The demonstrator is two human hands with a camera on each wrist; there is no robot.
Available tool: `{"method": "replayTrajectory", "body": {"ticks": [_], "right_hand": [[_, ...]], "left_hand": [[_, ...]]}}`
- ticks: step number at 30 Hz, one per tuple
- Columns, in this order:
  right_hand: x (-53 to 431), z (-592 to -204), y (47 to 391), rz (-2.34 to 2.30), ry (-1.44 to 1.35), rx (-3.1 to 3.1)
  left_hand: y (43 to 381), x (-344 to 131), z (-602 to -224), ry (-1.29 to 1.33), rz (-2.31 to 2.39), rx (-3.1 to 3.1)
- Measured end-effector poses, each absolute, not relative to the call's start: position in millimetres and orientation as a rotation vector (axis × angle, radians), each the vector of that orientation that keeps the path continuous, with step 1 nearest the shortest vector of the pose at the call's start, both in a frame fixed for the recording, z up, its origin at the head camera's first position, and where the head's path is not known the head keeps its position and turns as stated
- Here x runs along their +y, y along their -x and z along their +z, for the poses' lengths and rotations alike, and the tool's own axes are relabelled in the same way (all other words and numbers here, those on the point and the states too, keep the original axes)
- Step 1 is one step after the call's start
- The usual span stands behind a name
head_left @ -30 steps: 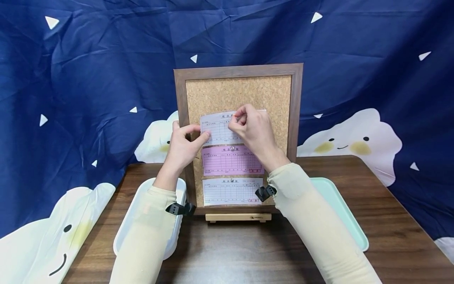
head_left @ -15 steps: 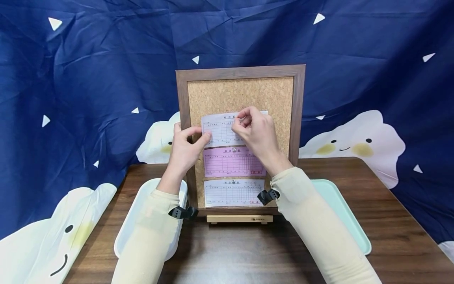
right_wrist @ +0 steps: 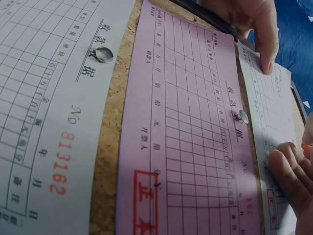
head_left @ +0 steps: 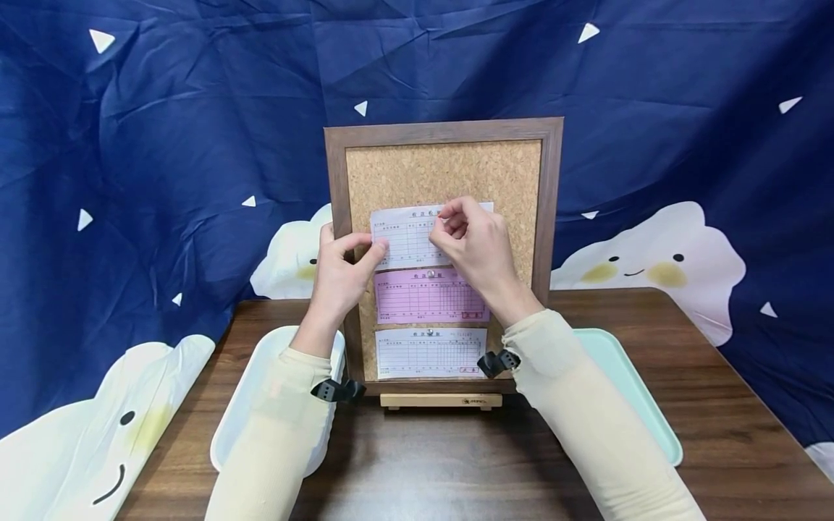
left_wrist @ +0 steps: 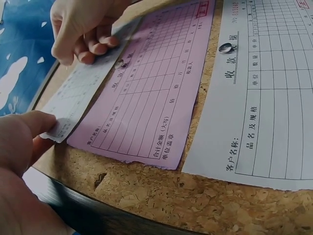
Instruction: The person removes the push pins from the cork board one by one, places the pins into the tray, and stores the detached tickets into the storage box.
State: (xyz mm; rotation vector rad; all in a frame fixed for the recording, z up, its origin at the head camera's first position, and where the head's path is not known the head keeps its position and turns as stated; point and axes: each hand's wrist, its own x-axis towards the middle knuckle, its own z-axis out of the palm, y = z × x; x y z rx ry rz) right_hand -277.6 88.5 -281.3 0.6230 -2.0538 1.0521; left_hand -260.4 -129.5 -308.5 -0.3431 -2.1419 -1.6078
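Left hand (head_left: 343,276) pinches top slip (head_left: 399,235) by left edge | right hand (head_left: 480,244) pinches orange bit (right_wrist: 305,146) near its heading | pink slip (head_left: 423,298) tacked to corkboard (head_left: 443,174) below

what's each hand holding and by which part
Left hand pinches the top slip by its left edge; right hand seems to pinch a small orange thing, grip spot hidden.

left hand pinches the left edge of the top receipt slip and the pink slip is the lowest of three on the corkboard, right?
Not quite: the left hand pinches the left edge of the top receipt slip, but the pink slip is the middle of three on the corkboard, as the head view shows; a white slip is lowest.
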Motion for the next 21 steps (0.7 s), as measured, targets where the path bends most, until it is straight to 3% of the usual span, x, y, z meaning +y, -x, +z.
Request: {"method": "replayTrajectory", "body": {"ticks": [21], "right_hand": [[96.4, -291.5, 276.5, 1.065, -0.693, -1.986]], "left_hand": [[260.5, -124.9, -313.2, 0.279, -1.584, -2.037]]}}
